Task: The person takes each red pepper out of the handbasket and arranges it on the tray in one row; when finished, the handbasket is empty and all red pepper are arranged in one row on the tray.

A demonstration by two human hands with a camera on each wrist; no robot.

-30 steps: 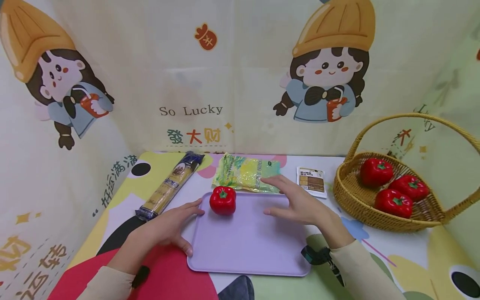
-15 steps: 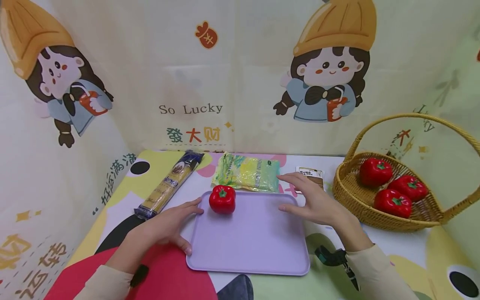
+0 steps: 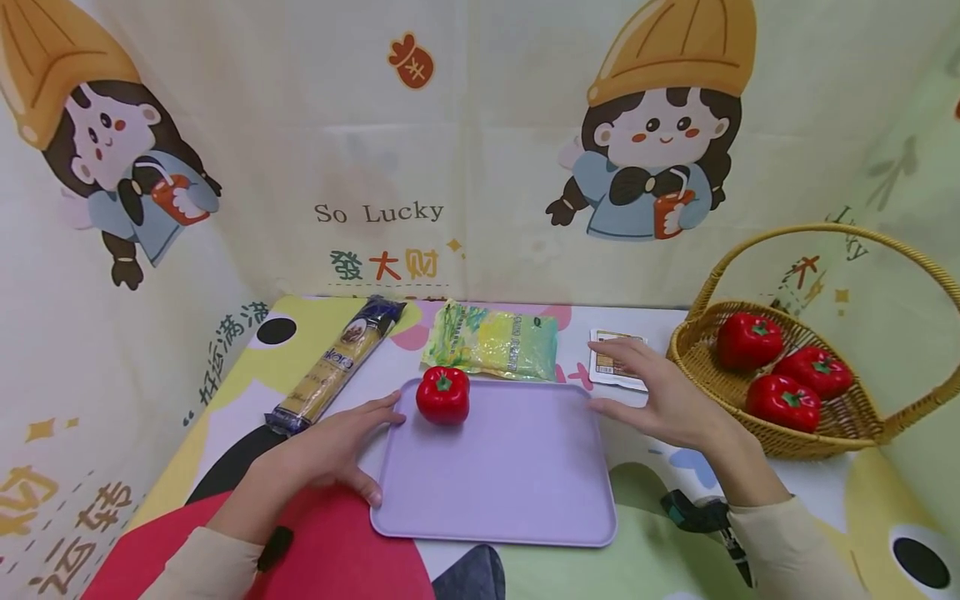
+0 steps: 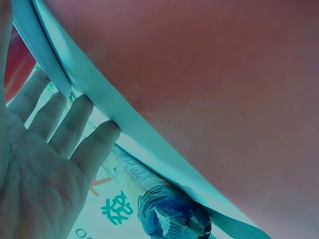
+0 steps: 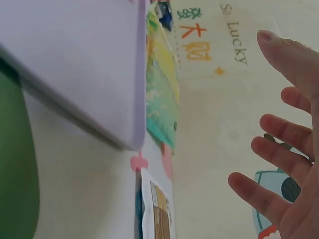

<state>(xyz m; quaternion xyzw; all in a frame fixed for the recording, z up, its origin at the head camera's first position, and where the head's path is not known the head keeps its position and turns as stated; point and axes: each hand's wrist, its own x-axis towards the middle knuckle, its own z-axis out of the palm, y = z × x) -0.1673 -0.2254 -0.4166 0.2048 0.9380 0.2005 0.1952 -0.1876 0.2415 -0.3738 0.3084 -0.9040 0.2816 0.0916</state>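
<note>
A red bell pepper (image 3: pixel 442 397) sits at the far left corner of a pale purple tray (image 3: pixel 495 467). My left hand (image 3: pixel 326 458) is at the tray's left edge, thumb and fingertips against the rim, fingers fairly straight. In the left wrist view its fingers (image 4: pixel 70 124) reach to that edge. My right hand (image 3: pixel 675 408) hovers off the tray's far right corner with fingers spread, holding nothing. Partly behind its fingers lies a small white and brown packet (image 3: pixel 611 369). In the right wrist view the tray corner (image 5: pixel 130 139) and the right hand stand apart.
Behind the tray lies a green and yellow bag (image 3: pixel 491 340). A pasta pack (image 3: pixel 333 371) lies slanted at the left. A wicker basket (image 3: pixel 795 448) with three red bell peppers stands at the right. A printed cloth wall (image 3: pixel 495 167) closes off the back.
My right hand has moved right, from over the tray to beyond its far right corner. My left hand stays at the tray's left edge. The view has tilted slightly.
</note>
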